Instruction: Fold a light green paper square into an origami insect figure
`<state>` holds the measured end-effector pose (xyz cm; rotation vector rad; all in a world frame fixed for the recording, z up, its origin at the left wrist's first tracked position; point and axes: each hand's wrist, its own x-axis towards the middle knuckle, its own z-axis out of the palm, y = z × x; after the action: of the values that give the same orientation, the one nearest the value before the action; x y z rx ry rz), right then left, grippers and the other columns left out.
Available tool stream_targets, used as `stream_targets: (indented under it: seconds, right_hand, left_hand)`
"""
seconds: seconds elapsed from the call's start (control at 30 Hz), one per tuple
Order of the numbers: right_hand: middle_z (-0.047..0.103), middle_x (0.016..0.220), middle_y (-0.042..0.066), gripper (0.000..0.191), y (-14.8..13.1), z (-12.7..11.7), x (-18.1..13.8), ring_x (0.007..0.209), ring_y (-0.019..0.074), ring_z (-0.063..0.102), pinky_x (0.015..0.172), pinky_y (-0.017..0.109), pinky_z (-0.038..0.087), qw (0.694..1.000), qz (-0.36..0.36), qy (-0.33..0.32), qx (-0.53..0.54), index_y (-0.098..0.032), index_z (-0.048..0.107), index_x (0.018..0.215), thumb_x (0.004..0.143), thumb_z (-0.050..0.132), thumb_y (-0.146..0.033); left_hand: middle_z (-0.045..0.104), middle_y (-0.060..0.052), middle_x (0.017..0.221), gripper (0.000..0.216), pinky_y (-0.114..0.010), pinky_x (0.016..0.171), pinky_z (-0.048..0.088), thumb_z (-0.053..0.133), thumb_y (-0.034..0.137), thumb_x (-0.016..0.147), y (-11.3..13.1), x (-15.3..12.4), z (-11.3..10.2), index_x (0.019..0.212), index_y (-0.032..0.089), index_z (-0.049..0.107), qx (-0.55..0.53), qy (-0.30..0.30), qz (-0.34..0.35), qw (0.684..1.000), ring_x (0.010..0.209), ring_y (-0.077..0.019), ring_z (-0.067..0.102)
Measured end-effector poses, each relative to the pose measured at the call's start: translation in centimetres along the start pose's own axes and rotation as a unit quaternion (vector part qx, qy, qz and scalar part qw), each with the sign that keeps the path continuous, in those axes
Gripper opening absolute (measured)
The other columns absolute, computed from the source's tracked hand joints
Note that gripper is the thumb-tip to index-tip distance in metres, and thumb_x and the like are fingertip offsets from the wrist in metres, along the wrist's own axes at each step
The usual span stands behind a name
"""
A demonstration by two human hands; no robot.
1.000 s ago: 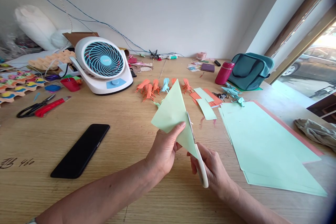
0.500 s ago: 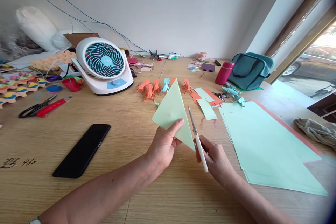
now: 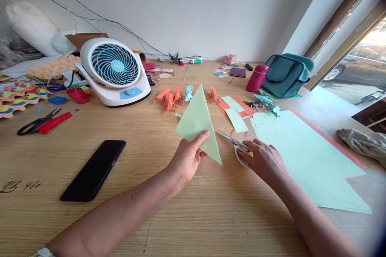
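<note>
"Green paper (image 3: pixel 197 114): where do we have it?"
"Pinched in our left hand (image 3: pixel 186 158), apex away, long edge facing the scissors (image 3: pixel 237 142)."
"Our right hand (image 3: pixel 267 158)?"
"Fingers curled at their handles; how firmly, we can't tell."

Doorway (image 3: pixel 366 56): main light src, daylight from R, blown out nr top.
Wall (image 3: pixel 193 12): soft grey, dimmer twd L.
Tabletop (image 3: pixel 126 225): well lit, pale sheen far R, shadows soft.
Folded paper (image 3: pixel 196 122): evenly lit, edges crisp.
Clear plastic (image 3: pixel 9 42), far L: soft, smeary.
R edge: dark curved vignette, wide-angle stretch.
</note>
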<state>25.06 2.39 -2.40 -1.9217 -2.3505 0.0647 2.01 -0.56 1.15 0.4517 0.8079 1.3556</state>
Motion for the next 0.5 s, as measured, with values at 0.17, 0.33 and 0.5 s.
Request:
stream_targets:
  seconds: [0.17,0.33,0.5]
  right_hand:
    - [0.066,0.103,0.007,0.031,0.6,0.0,0.0,0.090,0.0236,0.065,0.079,0.037,0.044,1.000,0.004,-0.014,0.025,-0.026,0.070,0.114,0.096,0.050,-0.041]
    - [0.067,0.102,0.009,0.025,0.4,0.1,-0.3,0.096,0.0279,0.064,0.076,0.038,0.047,0.994,-0.014,0.073,0.085,-0.024,0.071,0.104,0.096,0.054,-0.040]
    - [0.070,0.101,0.005,0.020,-2.7,-1.0,-1.4,0.093,0.0189,0.066,0.083,0.033,0.051,0.910,-0.137,0.101,0.377,-0.023,0.064,0.106,0.099,0.054,-0.038]
  left_hand:
    - [0.072,0.002,0.092,0.031,-0.019,0.058,0.052,0.090,0.025,0.069,0.0,0.2,-0.2,0.092,0.019,0.070,0.018,-0.023,0.003,1.000,0.077,-0.0099,0.066]
    - [0.072,0.001,0.093,0.030,-0.021,0.063,0.053,0.089,0.028,0.069,-0.1,0.1,-0.1,0.089,0.018,0.069,0.042,-0.042,0.020,0.998,0.080,-0.0112,0.065]
    - [0.075,-0.002,0.097,0.026,-0.030,0.084,0.054,0.086,0.030,0.073,-1.2,0.2,-0.4,0.091,0.018,0.071,0.136,-0.082,0.112,0.981,0.094,-0.0182,0.067]
